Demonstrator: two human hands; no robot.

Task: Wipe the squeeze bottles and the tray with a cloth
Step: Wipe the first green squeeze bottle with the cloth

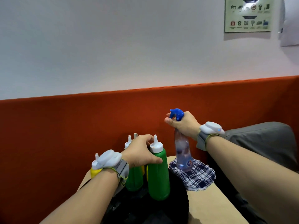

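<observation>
Several squeeze bottles with white nozzle caps stand on a black tray (145, 210) near the table's front. My left hand (140, 151) grips the nearest green squeeze bottle (159, 177) just under its cap. A second green bottle (134, 180) stands behind my wrist, and a yellow bottle (95, 172) peeks out at the left. My right hand (182, 123) holds a clear spray bottle (182, 152) by its blue trigger head, with its base over a blue-and-white checked cloth (199, 177). Whether the base touches the cloth is unclear.
The tray and cloth lie on a small beige table (215, 206). An orange padded seat back (64, 135) rises right behind it. A grey cushion (262, 143) lies at the right. Posters hang on the white wall at the upper right.
</observation>
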